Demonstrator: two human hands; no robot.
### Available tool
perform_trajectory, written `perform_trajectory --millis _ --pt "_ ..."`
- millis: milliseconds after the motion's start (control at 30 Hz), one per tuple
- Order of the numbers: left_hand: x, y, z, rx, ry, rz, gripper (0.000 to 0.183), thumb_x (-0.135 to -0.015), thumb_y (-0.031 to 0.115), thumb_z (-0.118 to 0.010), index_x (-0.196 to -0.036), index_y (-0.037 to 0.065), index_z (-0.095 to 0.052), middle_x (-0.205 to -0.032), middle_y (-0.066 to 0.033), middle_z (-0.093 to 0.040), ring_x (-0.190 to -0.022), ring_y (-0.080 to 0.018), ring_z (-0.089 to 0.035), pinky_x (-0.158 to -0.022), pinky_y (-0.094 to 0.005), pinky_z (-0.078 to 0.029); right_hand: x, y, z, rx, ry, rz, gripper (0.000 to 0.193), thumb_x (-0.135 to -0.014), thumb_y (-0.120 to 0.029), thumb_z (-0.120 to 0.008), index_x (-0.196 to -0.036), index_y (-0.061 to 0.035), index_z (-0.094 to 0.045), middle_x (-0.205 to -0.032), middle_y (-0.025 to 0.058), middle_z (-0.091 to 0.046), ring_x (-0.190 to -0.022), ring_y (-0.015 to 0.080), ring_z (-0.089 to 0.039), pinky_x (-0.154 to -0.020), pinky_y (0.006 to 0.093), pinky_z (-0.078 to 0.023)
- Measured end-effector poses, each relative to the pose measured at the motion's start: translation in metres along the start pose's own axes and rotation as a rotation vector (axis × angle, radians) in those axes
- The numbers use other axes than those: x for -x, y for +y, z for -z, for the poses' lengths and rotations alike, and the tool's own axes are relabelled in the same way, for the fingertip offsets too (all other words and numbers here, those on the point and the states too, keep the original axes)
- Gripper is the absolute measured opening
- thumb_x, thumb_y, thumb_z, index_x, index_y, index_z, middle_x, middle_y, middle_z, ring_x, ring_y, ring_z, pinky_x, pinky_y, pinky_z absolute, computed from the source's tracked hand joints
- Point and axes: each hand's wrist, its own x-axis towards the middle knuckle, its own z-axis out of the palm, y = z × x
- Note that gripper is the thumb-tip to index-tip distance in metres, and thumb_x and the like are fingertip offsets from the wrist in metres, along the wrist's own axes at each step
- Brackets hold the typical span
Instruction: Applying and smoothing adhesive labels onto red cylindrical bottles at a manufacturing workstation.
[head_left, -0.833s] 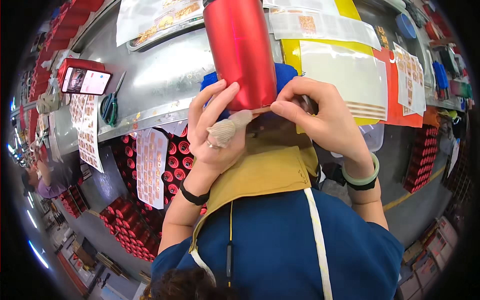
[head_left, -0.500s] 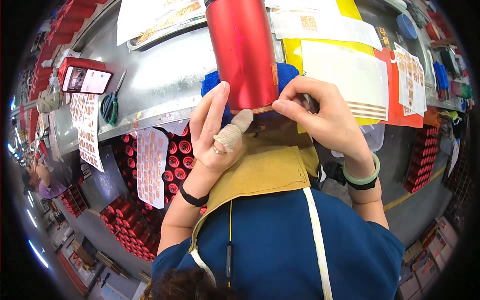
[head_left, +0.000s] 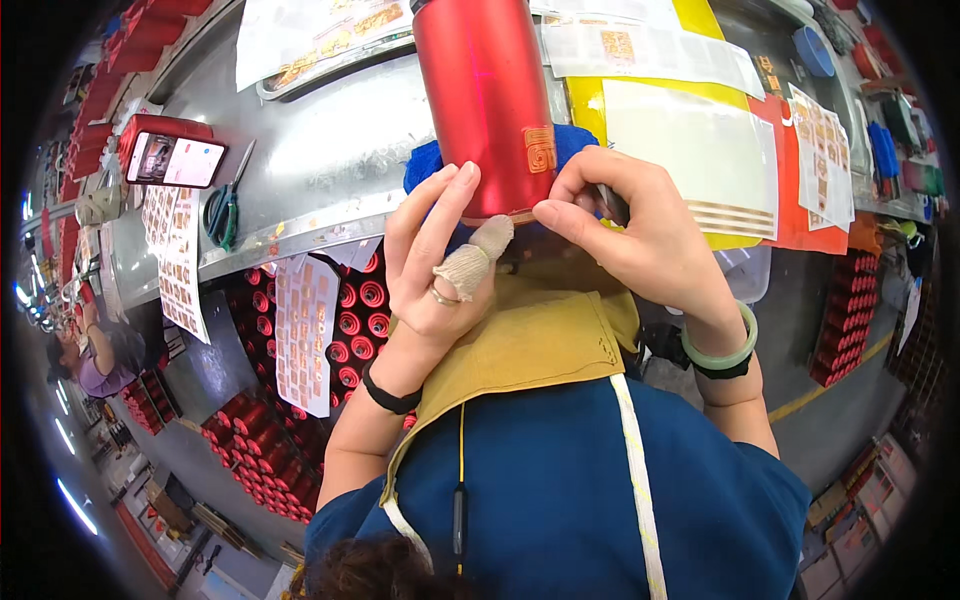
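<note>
While a red bottle (head_left: 487,100) lies on a blue cloth (head_left: 425,165) at the near edge of the metal worktop (head_left: 320,170), both hands work at its lower end. The left hand (head_left: 435,275) is spread, not clenched: its fingers rest flat against the bottle's left side, and its thumb, wrapped in a beige finger cot (head_left: 470,265), points up at the bottom rim. A ring sits on one finger and a black band on the wrist. The right hand (head_left: 640,240) pinches at the bottom rim from the right, forefinger and thumb tip pressed together just beside a small gold label (head_left: 540,150) on the bottle; what lies between the fingertips is too small to tell. A green bangle (head_left: 720,350) circles that wrist.

Room is tight at the near edge, where the hands, the cloth and a mustard apron (head_left: 530,340) crowd together. Left of the bottle the worktop is open metal as far as the scissors (head_left: 225,205) and a phone on a red stand (head_left: 170,160), well apart from the hands. To the right, a yellow sheet (head_left: 690,150) and sheets of gold labels (head_left: 825,140) cover the surface up to its far edge. Sticker sheets (head_left: 305,330) hang over the front edge above racks of red cylinders (head_left: 360,310). Another person (head_left: 85,355) sits at far left.
</note>
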Motion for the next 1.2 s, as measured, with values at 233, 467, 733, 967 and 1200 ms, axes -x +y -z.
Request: perform_trajectory --millis 233,467,733,967,1200 --pt "-0.001 -0.007 -0.002 0.004 0.01 -0.033 0.066 -0.084 -0.002 -0.079 -0.141 0.015 -0.05 -0.119 -0.0207 -0.071 -0.108 -0.0396 -0.069 -0.086 -0.0447 -0.061 0.004 0.006 0.012 0.075 0.074 -0.02 0.023 -0.089 -0.017 -0.075 -0.084 0.0031 -0.066 -0.069 0.0076 -0.061 -0.062 0.0142 -0.055 -0.06 0.0306 -0.046" --pt "0.005 0.0 -0.005 -0.016 0.033 0.07 0.053 -0.079 -0.009 -0.078 -0.126 0.01 -0.061 -0.124 -0.02 -0.069 -0.109 -0.0397 -0.069 -0.087 -0.0454 -0.061 0.012 0.023 0.02 -0.055 0.224 -0.074 0.022 -0.089 -0.019 -0.078 -0.09 0.0007 -0.068 -0.071 0.0008 -0.055 -0.065 0.0104 -0.046 -0.062 0.0271 -0.041" --pt "-0.003 0.0 0.002 -0.083 -0.101 -0.127 0.039 -0.08 -0.005 -0.078 -0.117 -0.007 -0.068 -0.128 -0.0205 -0.068 -0.117 -0.0384 -0.064 -0.097 -0.0457 -0.055 0.02 0.027 0.005 -0.118 0.336 0.037 0.029 -0.1 -0.011 -0.062 -0.125 0.0037 -0.057 -0.105 0.0101 -0.063 -0.095 0.0188 -0.061 -0.093 0.0321 -0.049" --pt "0.0 0.01 -0.013 -0.208 -0.071 -0.088 0.039 -0.085 0.016 -0.082 -0.119 0.001 -0.071 -0.131 -0.0174 -0.066 -0.118 -0.0359 -0.059 -0.095 -0.0449 -0.053 0.018 0.025 0.006 -0.467 0.354 0.206 0.021 -0.104 -0.001 -0.055 -0.125 0.0014 -0.059 -0.11 0.0045 -0.064 -0.104 0.0107 -0.059 -0.095 0.0245 -0.048" --pt "0.001 0.019 -0.01 -0.298 -0.143 -0.062 0.029 -0.076 0.006 -0.086 -0.105 0.014 -0.082 -0.132 -0.0203 -0.063 -0.122 -0.0402 -0.055 -0.098 -0.047 -0.055 0.02 0.028 0.013 -0.16 0.659 0.305 0.031 -0.096 0.01 -0.059 -0.126 0.0031 -0.064 -0.112 0.0094 -0.069 -0.101 0.0163 -0.066 -0.092 0.029 -0.053"
